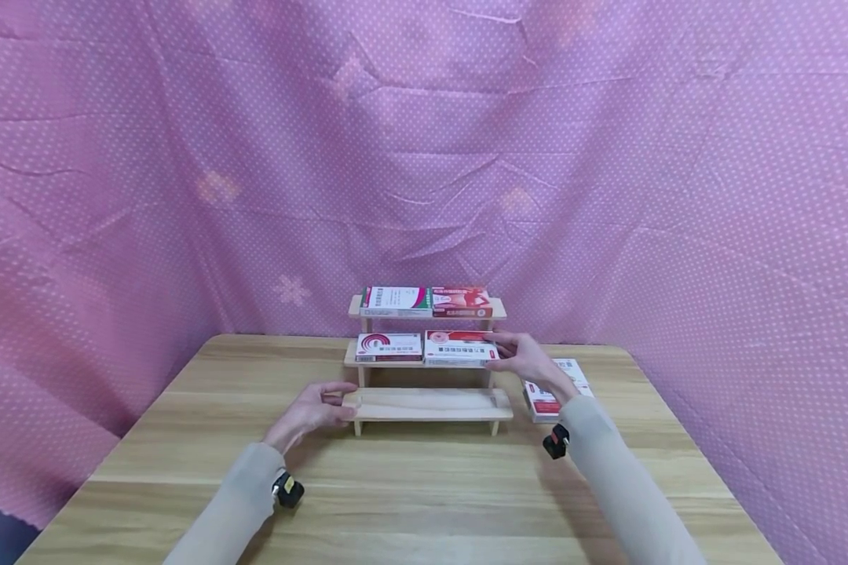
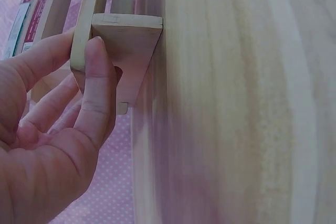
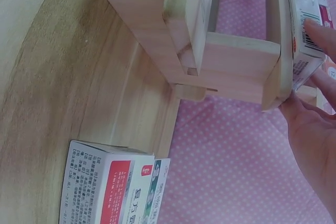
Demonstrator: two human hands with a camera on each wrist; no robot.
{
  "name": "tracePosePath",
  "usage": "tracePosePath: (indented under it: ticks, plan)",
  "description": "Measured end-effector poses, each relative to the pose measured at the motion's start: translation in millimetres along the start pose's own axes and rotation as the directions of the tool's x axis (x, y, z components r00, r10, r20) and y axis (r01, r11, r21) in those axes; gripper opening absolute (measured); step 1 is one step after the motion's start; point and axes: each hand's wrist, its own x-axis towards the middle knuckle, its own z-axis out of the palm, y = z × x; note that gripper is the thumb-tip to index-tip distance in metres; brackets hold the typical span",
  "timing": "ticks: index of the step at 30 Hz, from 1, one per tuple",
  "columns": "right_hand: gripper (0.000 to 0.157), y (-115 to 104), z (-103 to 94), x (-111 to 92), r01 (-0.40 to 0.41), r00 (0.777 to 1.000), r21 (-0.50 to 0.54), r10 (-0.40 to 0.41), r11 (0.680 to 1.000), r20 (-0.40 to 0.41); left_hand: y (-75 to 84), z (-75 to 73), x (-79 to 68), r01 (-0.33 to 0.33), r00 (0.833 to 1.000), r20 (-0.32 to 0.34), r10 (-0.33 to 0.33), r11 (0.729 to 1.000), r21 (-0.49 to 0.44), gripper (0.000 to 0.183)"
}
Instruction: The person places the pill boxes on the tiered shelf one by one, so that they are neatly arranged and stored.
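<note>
A three-step wooden display stand [image 1: 427,402] stands on the table. My left hand [image 1: 314,410] pinches the left end of its lowest step; the left wrist view shows the thumb against the step [image 2: 84,30] and the index finger on its other side. On the middle step, at the right, lies a red-and-white medicine box [image 1: 461,350]. My right hand [image 1: 530,361] holds that box at its right end, where a barcode shows on the box [image 3: 307,35] in the right wrist view. Beside it on the same step lies a white medicine box [image 1: 389,347] with a magenta ring pattern.
The top step carries a white-and-green medicine box [image 1: 396,301] and a red medicine box [image 1: 461,301]. On the table, right of the stand and partly behind my right wrist, are white-and-red medicine boxes [image 1: 546,408]. A pink dotted cloth [image 1: 424,173] hangs behind the table.
</note>
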Motion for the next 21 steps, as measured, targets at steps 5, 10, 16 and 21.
tracePosePath:
  ticks: [5, 10, 16, 21]
  plan:
    - [0.067, -2.4, 1.8, -0.4, -0.002, 1.0, -0.005, 0.002, 1.0, 0.016, -0.9, 0.2, -0.3, 0.002, 1.0, -0.008, -0.002, 1.0, -0.007, 0.063]
    - [0.066, -1.8, 2.0, 0.0, -0.015, 1.0, -0.001, 0.015, 1.0, 0.011, -2.0, 0.1, 0.1, -0.005, 1.0, -0.008, 0.005, 1.0, -0.007, 0.062]
    - [0.068, -1.7, 1.3, -1.7, -0.01, 1.0, 0.016, 0.01, 1.0, 0.016, -1.0, 0.2, -0.5, -0.009, 1.0, -0.005, 0.009, 1.0, 0.005, 0.06]
    - [0.075, -0.8, 0.5, -5.0, -0.012, 1.0, 0.093, 0.011, 0.996, 0.005, -0.4, -0.1, -1.4, -0.019, 1.0, -0.001, 0.019, 1.0, -0.001, 0.06]
